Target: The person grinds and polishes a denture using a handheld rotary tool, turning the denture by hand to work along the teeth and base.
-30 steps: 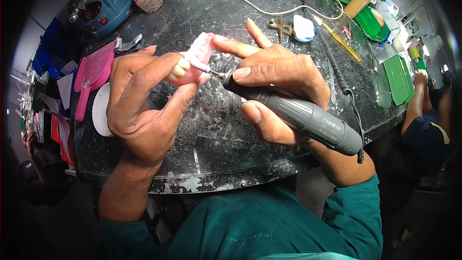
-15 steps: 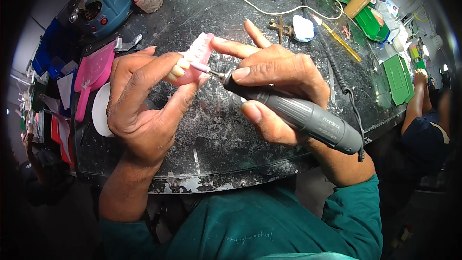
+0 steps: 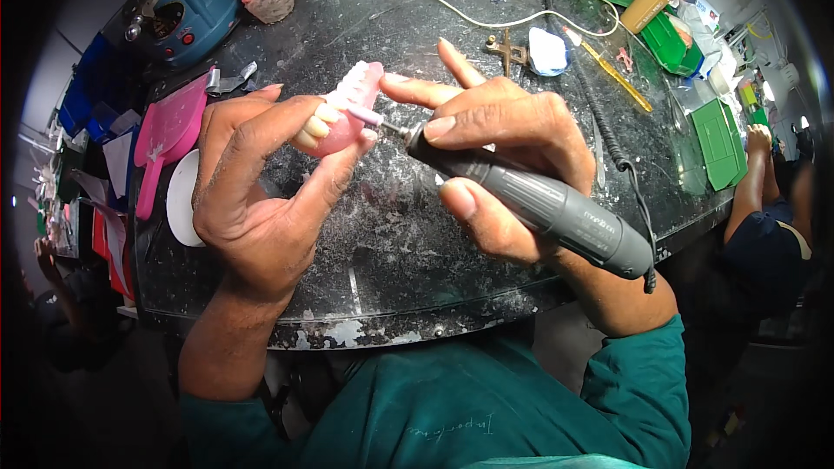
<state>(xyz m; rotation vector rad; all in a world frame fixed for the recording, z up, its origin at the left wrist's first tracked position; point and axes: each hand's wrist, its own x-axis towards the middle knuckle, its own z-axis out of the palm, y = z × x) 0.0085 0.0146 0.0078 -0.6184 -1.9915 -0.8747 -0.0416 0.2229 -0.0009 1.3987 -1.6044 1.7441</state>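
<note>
My left hand grips a pink denture with pale teeth, held above the dusty dark worktop. My right hand holds a grey rotary handpiece like a pen. Its small bur tip touches the pink base of the denture. A coiled black cord runs from the rear of the handpiece toward the back of the worktop.
A pink hand mirror and a white disc lie at the left. A blue machine stands at the back left. Green trays and small tools crowd the right side. Another person's arm reaches in at the right edge.
</note>
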